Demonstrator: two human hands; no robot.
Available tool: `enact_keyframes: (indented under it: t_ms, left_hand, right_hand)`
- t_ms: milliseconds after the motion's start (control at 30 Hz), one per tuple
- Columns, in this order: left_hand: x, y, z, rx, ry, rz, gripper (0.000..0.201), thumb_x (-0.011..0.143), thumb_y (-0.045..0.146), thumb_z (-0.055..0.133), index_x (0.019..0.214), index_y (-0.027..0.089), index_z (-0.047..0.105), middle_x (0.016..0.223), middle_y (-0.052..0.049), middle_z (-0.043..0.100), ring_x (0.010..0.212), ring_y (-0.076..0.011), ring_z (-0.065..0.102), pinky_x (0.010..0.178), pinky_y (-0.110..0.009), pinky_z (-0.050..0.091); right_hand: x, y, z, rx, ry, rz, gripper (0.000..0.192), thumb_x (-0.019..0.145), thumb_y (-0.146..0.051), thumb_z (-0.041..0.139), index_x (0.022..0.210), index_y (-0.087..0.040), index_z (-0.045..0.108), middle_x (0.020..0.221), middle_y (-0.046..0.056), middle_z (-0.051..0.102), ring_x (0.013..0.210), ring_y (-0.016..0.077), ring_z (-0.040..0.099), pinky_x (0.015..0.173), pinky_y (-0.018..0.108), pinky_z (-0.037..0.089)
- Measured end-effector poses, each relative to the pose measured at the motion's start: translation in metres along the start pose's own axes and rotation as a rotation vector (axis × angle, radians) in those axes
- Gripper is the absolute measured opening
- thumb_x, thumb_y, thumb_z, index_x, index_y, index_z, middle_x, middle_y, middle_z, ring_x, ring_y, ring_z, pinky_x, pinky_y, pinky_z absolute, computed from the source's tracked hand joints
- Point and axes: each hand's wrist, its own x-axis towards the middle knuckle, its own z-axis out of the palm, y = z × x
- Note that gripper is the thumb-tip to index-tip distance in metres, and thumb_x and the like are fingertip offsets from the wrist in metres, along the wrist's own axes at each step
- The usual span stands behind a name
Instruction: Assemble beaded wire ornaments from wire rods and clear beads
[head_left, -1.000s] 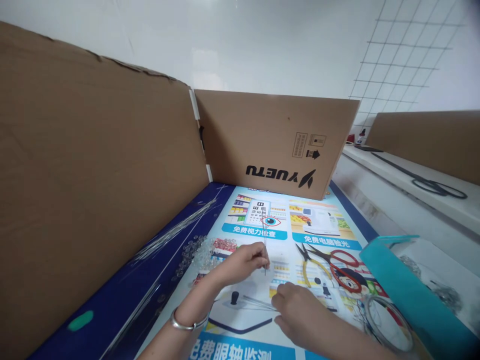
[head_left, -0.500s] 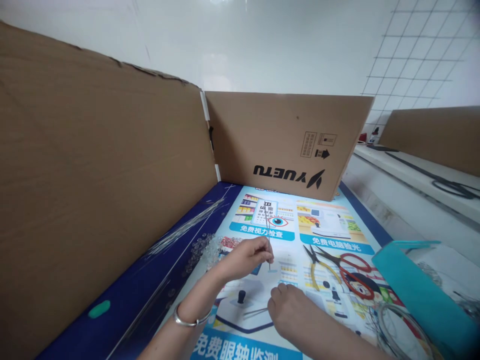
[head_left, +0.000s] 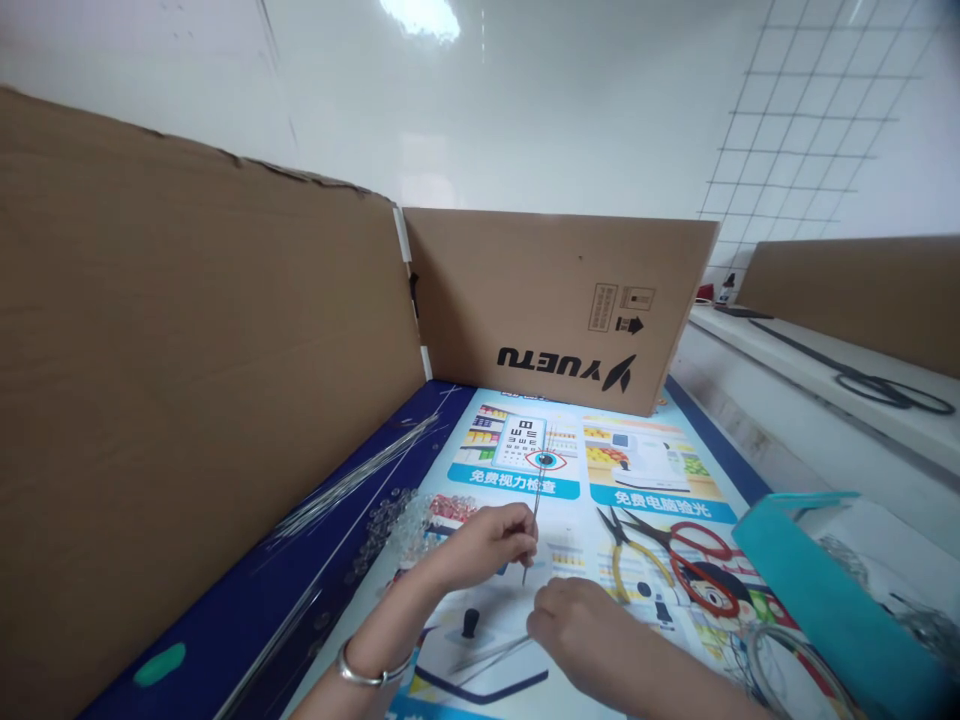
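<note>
Cardboard walls enclose a poster-covered table. At near centre, the left hand pinches a thin wire upright between fingertips; the right hand, fingers curled, rests just beside it. Pliers and red scissors lie right; clear beads left.

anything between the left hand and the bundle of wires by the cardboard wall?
Head view: a heap of clear beads lies between the left hand and the wire bundle.

Small craft workshop station. Bench walled off by cardboard panels; an optician's poster serves as work mat. On it: wire bundle, clear beads, pliers, red scissors.
</note>
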Motion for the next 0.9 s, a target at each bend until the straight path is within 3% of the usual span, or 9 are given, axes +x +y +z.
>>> enact_keyframes:
  t_ms: [167, 367, 467, 600, 900]
  left_hand:
    - [0.001, 0.001, 0.005, 0.05, -0.015, 0.013, 0.011, 0.076, 0.014, 0.045, 0.074, 0.017, 0.056, 0.069, 0.001, 0.063, 0.065, -0.0111, 0.055, 0.06, -0.02, 0.041]
    - [0.003, 0.0, 0.019, 0.171, -0.022, 0.034, 0.014, 0.071, 0.012, 0.048, 0.075, 0.018, 0.061, 0.069, 0.003, 0.061, 0.067, -0.0115, 0.054, 0.06, -0.019, 0.037]
    - [0.006, -0.001, 0.03, 0.233, -0.029, 0.052, 0.016, 0.07, 0.011, 0.048, 0.073, 0.019, 0.062, 0.069, 0.004, 0.061, 0.066, -0.011, 0.052, 0.059, -0.019, 0.035]
    - [0.008, -0.002, 0.039, 0.284, -0.028, 0.077, 0.018, 0.071, 0.011, 0.047, 0.074, 0.02, 0.062, 0.071, 0.005, 0.062, 0.067, -0.0105, 0.052, 0.059, -0.018, 0.034]
    - [0.01, -0.007, 0.047, 0.345, -0.022, 0.053, 0.019, 0.071, 0.011, 0.044, 0.076, 0.02, 0.059, 0.072, 0.005, 0.061, 0.068, -0.0108, 0.053, 0.06, -0.017, 0.034]
  right_hand:
    - [-0.012, 0.022, -0.004, 0.275, 0.056, 0.272, 0.019, 0.082, -0.013, 0.046, 0.071, -0.019, 0.061, 0.073, 0.001, 0.061, 0.067, 0.0133, 0.055, 0.058, 0.023, 0.035]
    - [-0.012, 0.036, 0.01, 0.747, 0.408, 0.582, 0.012, 0.076, -0.017, 0.054, 0.078, -0.02, 0.066, 0.072, 0.0, 0.061, 0.065, 0.0129, 0.056, 0.06, 0.021, 0.04]
    - [-0.013, 0.037, 0.024, 0.957, 0.536, 0.626, 0.01, 0.075, -0.022, 0.057, 0.08, -0.018, 0.065, 0.076, 0.002, 0.063, 0.067, 0.0144, 0.057, 0.059, 0.022, 0.043]
    - [-0.017, 0.037, 0.035, 1.153, 0.609, 0.636, 0.013, 0.076, -0.028, 0.058, 0.079, -0.017, 0.065, 0.074, 0.003, 0.065, 0.068, 0.0161, 0.058, 0.06, 0.024, 0.044]
    - [-0.019, 0.036, 0.033, 1.255, 0.654, 0.652, 0.018, 0.076, -0.032, 0.059, 0.073, -0.014, 0.063, 0.065, 0.001, 0.059, 0.061, 0.0131, 0.051, 0.055, 0.022, 0.04]
